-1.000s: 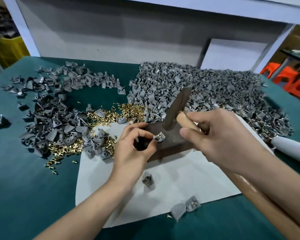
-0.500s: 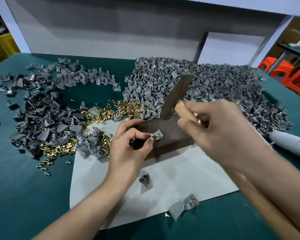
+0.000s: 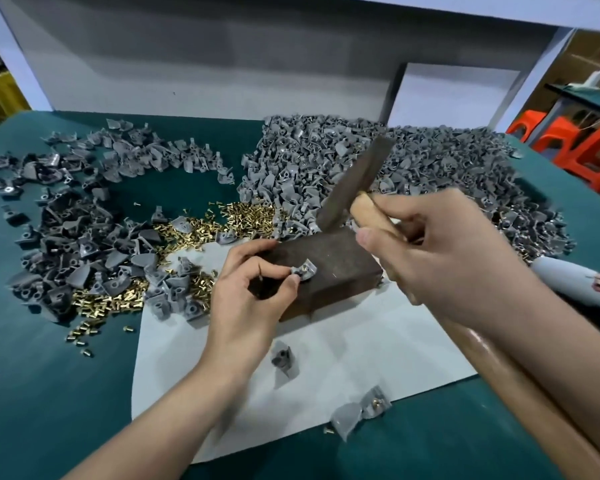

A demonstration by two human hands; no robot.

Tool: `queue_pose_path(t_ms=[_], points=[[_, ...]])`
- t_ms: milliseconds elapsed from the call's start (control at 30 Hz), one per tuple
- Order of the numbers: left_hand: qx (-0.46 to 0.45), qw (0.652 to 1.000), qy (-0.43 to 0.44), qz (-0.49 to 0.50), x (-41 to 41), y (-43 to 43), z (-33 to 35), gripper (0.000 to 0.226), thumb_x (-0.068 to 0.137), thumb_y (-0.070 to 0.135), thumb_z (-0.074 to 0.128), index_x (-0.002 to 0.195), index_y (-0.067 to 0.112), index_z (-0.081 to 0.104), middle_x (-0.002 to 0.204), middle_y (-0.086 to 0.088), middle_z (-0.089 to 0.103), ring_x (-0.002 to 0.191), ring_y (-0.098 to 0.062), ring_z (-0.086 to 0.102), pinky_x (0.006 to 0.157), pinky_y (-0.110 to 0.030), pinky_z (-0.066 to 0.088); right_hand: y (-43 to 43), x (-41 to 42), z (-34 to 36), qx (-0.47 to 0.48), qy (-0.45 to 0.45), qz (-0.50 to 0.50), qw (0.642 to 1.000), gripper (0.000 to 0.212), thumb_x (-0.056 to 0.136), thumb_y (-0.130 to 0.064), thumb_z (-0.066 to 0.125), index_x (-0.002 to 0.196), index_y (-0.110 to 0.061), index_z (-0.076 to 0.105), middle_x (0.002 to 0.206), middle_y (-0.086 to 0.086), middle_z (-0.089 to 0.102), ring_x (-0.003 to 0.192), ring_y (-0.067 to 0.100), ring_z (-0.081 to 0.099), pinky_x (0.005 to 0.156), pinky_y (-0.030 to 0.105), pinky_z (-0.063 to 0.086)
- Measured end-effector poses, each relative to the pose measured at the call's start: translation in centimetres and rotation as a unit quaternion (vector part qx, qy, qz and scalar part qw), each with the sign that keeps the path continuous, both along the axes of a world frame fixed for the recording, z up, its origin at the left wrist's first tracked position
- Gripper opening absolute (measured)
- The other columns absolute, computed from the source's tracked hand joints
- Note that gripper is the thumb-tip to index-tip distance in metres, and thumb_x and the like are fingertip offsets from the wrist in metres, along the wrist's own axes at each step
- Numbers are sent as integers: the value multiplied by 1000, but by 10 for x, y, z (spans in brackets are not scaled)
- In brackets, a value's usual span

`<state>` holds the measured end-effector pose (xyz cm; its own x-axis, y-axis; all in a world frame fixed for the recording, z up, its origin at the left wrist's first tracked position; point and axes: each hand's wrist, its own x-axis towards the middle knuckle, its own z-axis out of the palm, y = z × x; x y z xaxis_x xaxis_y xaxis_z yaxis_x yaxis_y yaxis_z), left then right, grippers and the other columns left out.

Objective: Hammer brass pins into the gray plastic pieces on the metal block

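A dark metal block (image 3: 329, 265) lies on a white sheet (image 3: 354, 355) in the middle of the table. My left hand (image 3: 253, 299) pinches a small gray plastic piece (image 3: 305, 270) with a brass pin in it, holding it on the block's top. My right hand (image 3: 440, 258) grips the wooden handle of a hammer just below its dark head (image 3: 355, 183), which is raised above the block's far end, tilted. Loose brass pins (image 3: 222, 223) lie scattered beyond the block.
A large heap of gray pieces (image 3: 395, 174) fills the back right; darker gray pieces (image 3: 84, 244) and more pins (image 3: 108, 303) spread on the left. Three gray pieces (image 3: 357, 410) lie on the sheet near me. A pale tool (image 3: 575, 282) lies at right; orange stools stand beyond the table.
The hammer head has stayed raised over the block with slight shifts. My left hand keeps pinching the piece on the block. The view has tilted a little.
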<state>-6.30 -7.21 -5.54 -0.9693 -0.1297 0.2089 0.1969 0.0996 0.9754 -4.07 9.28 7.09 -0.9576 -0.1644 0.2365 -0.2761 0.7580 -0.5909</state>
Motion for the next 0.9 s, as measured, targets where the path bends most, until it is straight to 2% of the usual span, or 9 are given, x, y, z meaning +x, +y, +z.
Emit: queue_pose_path(t_ms=[67, 133, 167, 267, 367, 500, 600, 733, 900], points=[[-2, 1000, -10, -1, -1, 1, 2, 21, 77, 7, 76, 68, 24, 69, 112, 19, 57, 107, 7, 53, 90, -20, 45, 17, -6, -16, -155, -72, -41, 984, 16, 92, -8, 56, 80, 0, 63, 46, 3, 40, 40, 16, 37, 38, 25, 33], [-9, 1000, -15, -2, 0, 1, 3, 17, 77, 9, 76, 69, 23, 69, 113, 19, 57, 108, 7, 52, 91, -18, 46, 39, -11, -35, -305, -136, -120, 935, 14, 93, -4, 54, 89, 5, 64, 43, 3, 41, 42, 19, 37, 35, 20, 30], [-14, 1000, -14, 0, 1, 0, 4, 17, 77, 10, 76, 69, 23, 69, 113, 18, 57, 108, 8, 52, 91, -17, 45, 49, -13, -46, -346, -161, -156, 911, 17, 92, -6, 55, 94, 9, 62, 45, 4, 42, 41, 18, 37, 35, 19, 30], [-27, 1000, -13, 2, 2, 0, 5, 16, 77, 11, 76, 69, 23, 68, 114, 18, 56, 108, 10, 50, 91, -12, 43, 75, -11, -76, -405, -198, -210, 868, 20, 91, -15, 59, 98, 2, 65, 51, 5, 46, 37, 15, 39, 34, 16, 30], [-33, 999, -18, 1, 2, -1, 5, 14, 78, 12, 76, 70, 22, 69, 115, 17, 57, 109, 11, 49, 90, -7, 39, 87, -10, -94, -449, -208, -210, 844, 14, 87, -19, 61, 85, -11, 72, 56, 5, 48, 38, 13, 40, 33, 15, 30], [-43, 999, -20, 2, 2, -2, 5, 17, 78, 14, 76, 67, 25, 68, 115, 17, 57, 110, 11, 48, 88, -1, 35, 91, -12, -101, -454, -213, -194, 843, 20, 77, -28, 71, 88, -12, 74, 58, 3, 50, 43, 13, 42, 34, 17, 32], [-51, 999, -15, 3, 2, -2, 5, 21, 78, 15, 76, 66, 28, 66, 115, 18, 56, 110, 13, 47, 86, 2, 31, 89, -11, -106, -422, -206, -199, 860, 27, 74, -35, 72, 91, -15, 74, 55, 1, 50, 43, 13, 44, 36, 17, 33], [-55, 998, -12, 2, 2, -3, 5, 21, 79, 14, 75, 67, 28, 67, 115, 19, 56, 110, 14, 46, 85, 4, 29, 83, -7, -109, -393, -181, -197, 880, 16, 85, -30, 65, 95, -21, 73, 53, 2, 51, 38, 15, 43, 39, 16, 36], [-56, 998, -16, -2, 3, -4, 4, 20, 78, 16, 74, 66, 30, 66, 116, 20, 56, 112, 13, 46, 85, 4, 28, 73, -3, -106, -338, -157, -199, 906, 15, 90, -25, 61, 86, -33, 73, 51, 4, 55, 35, 15, 46, 36, 20, 36]])
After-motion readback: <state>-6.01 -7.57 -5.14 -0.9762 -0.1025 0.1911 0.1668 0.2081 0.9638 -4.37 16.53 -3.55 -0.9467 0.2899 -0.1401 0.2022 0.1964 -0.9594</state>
